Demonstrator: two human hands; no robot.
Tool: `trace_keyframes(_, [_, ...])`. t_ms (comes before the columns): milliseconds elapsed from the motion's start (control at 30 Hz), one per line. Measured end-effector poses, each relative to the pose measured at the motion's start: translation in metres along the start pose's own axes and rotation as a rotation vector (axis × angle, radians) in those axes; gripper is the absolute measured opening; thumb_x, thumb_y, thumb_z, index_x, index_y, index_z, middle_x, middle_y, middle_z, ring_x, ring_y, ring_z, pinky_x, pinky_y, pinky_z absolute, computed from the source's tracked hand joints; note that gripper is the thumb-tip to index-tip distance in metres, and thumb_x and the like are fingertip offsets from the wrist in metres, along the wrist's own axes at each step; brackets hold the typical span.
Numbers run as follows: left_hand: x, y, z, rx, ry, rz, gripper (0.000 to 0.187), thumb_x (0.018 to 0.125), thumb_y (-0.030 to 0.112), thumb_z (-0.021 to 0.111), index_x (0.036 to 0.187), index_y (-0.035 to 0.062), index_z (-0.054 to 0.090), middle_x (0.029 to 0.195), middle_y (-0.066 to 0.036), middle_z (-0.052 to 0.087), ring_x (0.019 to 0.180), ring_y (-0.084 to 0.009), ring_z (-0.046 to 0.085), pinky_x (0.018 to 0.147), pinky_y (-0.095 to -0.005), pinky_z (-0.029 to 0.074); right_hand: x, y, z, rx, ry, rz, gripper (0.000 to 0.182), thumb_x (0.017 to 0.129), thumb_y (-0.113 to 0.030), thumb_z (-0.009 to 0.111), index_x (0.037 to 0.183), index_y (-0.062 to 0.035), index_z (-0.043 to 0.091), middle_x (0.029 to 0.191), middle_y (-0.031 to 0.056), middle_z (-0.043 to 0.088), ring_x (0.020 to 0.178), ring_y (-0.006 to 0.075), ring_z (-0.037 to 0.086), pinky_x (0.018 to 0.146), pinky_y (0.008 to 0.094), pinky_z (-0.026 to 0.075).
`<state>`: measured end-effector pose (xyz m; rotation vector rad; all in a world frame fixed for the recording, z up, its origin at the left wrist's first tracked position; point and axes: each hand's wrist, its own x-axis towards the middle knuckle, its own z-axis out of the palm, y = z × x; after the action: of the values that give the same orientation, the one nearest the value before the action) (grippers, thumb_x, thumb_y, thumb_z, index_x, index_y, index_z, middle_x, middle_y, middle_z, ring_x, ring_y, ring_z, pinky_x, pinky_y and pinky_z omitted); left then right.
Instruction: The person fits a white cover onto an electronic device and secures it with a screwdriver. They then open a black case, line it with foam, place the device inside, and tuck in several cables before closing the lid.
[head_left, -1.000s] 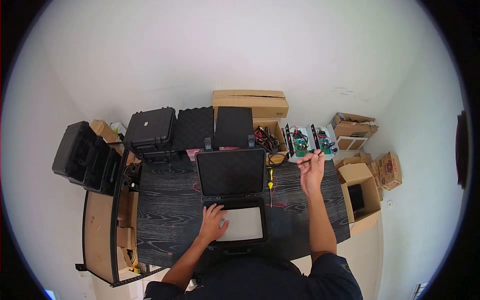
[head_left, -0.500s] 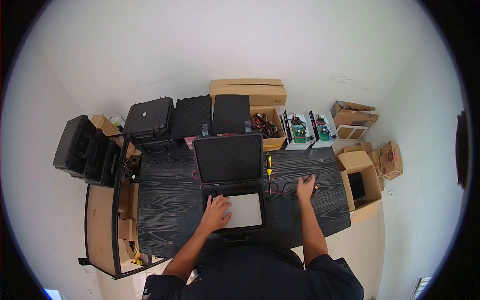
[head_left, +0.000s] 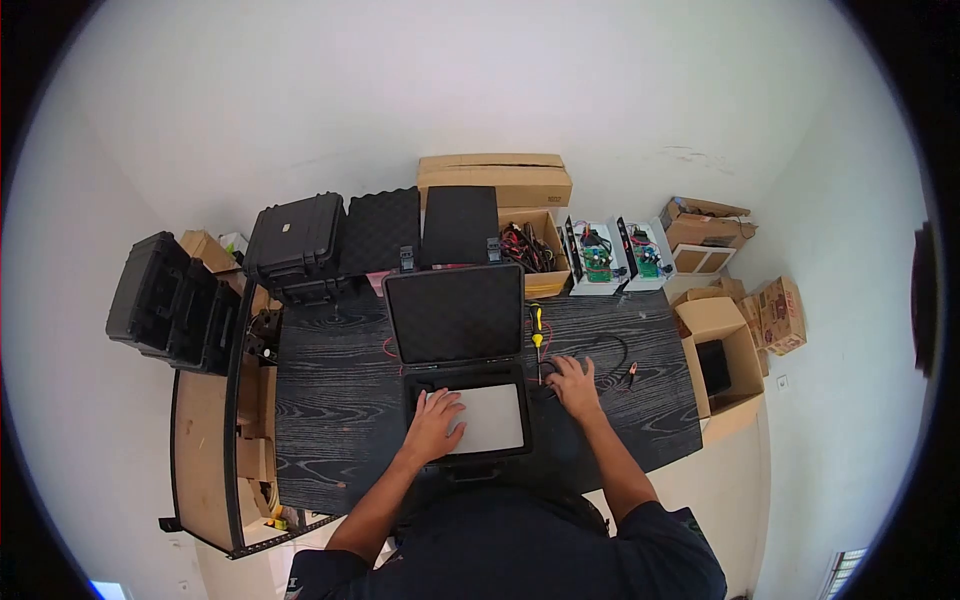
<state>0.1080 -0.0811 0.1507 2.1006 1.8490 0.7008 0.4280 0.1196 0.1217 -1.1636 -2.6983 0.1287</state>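
A black hard case with foam in its raised lid point(head_left: 455, 318) lies open in front of me. Flat inside its base is a light grey panel point(head_left: 492, 418). My left hand point(head_left: 432, 425) rests on the panel's left part, fingers spread. To the right of the case, my right hand point(head_left: 577, 390) is over a coiled black cable point(head_left: 622, 350), fingers apart and bent down toward it. Part of the coil is hidden beneath that hand. Close by are a yellow-and-black screwdriver point(head_left: 537, 325) and a small red-handled tool point(head_left: 632, 372).
Black cases point(head_left: 297, 240) and foam sheets point(head_left: 384, 222) line the back of the dark table point(head_left: 335, 420). A cardboard box of wires point(head_left: 545, 285) stands beside two white units with green circuit boards point(head_left: 600, 262). An opened carton point(head_left: 735, 365) is past the right edge.
My right hand has moved left toward the case, over the cable's coil. The cable's right part now lies in an arc, and the red-handled tool is uncovered. My left hand stays put.
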Motion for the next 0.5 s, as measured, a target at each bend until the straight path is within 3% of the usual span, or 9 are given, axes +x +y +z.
trace_keyframes(100, [0.006,0.008,-0.008,-0.131,-0.002,-0.014,0.038,0.095,0.022,0.075,0.129,0.0075,0.066,0.149,-0.011,0.058,0.149,-0.0370,0.044,0.124,-0.0637,0.031,0.006,0.010,-0.033,0.174,0.043,-0.020,0.015,0.094,-0.012,0.073,0.109,-0.0133,0.074,0.142,0.0099,0.065,0.134,0.0307,0.059,0.118,0.0600,0.038])
trace_keyframes(200, [0.020,0.023,-0.016,-0.257,0.047,0.015,0.039,0.095,0.019,0.075,0.130,0.0055,0.065,0.148,-0.013,0.059,0.147,-0.0388,0.046,0.124,-0.0578,0.035,0.018,0.009,-0.079,0.410,0.143,-0.084,0.016,0.093,-0.010,0.072,0.109,-0.0109,0.072,0.134,0.0080,0.070,0.123,0.0322,0.065,0.113,0.0503,0.046])
trace_keyframes(233, [0.027,0.030,-0.019,-0.303,0.069,0.034,0.039,0.095,0.019,0.075,0.130,0.0048,0.065,0.148,-0.014,0.059,0.147,-0.0390,0.046,0.124,-0.0559,0.035,0.021,-0.003,-0.107,0.373,0.165,-0.110,0.017,0.093,-0.008,0.071,0.110,-0.0084,0.072,0.129,0.0107,0.072,0.119,0.0349,0.067,0.106,0.0432,0.051])
trace_keyframes(400, [0.071,0.085,-0.054,-0.453,0.132,0.164,0.033,0.097,0.017,0.074,0.126,0.0020,0.066,0.141,-0.017,0.063,0.142,-0.0396,0.051,0.120,-0.0480,0.040,0.031,-0.050,-0.172,0.585,0.089,-0.211,0.017,0.096,-0.007,0.071,0.112,-0.0076,0.074,0.131,0.0112,0.072,0.123,0.0343,0.067,0.105,0.0435,0.053])
trace_keyframes(500, [0.084,0.093,-0.051,-0.614,-0.007,0.221,0.032,0.103,0.021,0.070,0.128,0.0013,0.066,0.143,-0.016,0.063,0.136,-0.0348,0.057,0.117,-0.0464,0.042,0.039,-0.079,-0.176,0.787,0.051,-0.208,0.014,0.096,-0.002,0.070,0.108,-0.0045,0.075,0.130,0.0130,0.072,0.121,0.0327,0.069,0.103,0.0413,0.054])
